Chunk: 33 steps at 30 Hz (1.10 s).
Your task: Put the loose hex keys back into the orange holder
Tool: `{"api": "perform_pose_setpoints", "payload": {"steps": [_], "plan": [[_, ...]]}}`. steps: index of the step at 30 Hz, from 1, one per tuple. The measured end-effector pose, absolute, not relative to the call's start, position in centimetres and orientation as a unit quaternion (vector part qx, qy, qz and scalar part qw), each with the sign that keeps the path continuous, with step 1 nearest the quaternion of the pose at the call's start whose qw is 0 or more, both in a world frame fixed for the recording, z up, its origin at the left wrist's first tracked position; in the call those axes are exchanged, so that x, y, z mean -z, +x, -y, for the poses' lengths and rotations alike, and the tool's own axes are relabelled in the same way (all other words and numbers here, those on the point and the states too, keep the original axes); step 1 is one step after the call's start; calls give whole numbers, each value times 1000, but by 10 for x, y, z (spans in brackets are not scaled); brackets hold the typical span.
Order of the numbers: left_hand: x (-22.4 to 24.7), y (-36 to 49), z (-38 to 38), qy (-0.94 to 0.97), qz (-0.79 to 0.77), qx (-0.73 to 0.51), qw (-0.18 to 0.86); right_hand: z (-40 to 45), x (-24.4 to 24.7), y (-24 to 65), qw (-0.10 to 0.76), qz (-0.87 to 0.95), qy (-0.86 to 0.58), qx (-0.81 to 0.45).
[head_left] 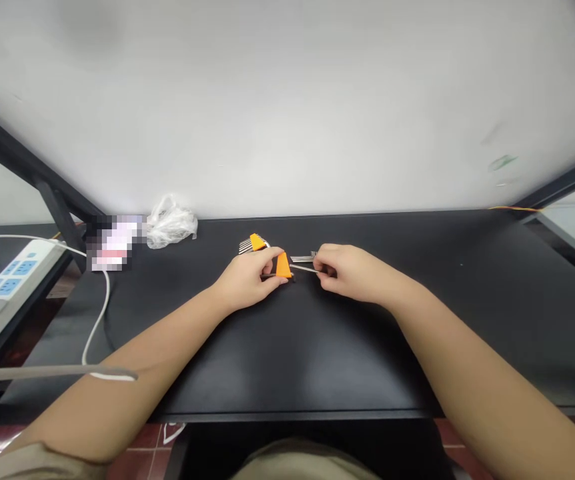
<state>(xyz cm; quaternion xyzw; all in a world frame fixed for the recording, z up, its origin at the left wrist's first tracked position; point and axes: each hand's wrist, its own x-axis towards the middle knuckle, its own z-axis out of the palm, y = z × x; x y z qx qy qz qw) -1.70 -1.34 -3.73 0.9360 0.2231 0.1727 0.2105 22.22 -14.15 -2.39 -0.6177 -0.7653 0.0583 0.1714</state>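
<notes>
My left hand pinches an orange holder near the middle of the black table; a dark thin piece sticks out below it. Just to the right, my right hand is closed on a thin metal rod, whose left end points at the orange holder's edge. Whether the rod's tip touches the holder is too small to tell. Behind my left hand lies another orange holder with several thin metal rods in it. Several loose metal rods lie beside my right fingertips, partly hidden by them.
A crumpled clear plastic bag lies at the back left, beside a pixelated item. A white cable runs over the table's left side. Power strips are at the far left. The black table meets a pale wall.
</notes>
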Motion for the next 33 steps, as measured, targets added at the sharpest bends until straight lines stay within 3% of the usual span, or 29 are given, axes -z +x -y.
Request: {"api": "perform_pose_setpoints", "payload": {"steps": [22, 28, 33], "plan": [[39, -18, 12, 943, -189, -182, 204, 153, 15, 218, 160, 796, -584, -4], [38, -17, 14, 942, -164, -191, 222, 146, 23, 206, 267, 794, -543, -46], [33, -17, 19, 939, -137, -183, 257, 135, 35, 192, 362, 745, -537, -158]]}}
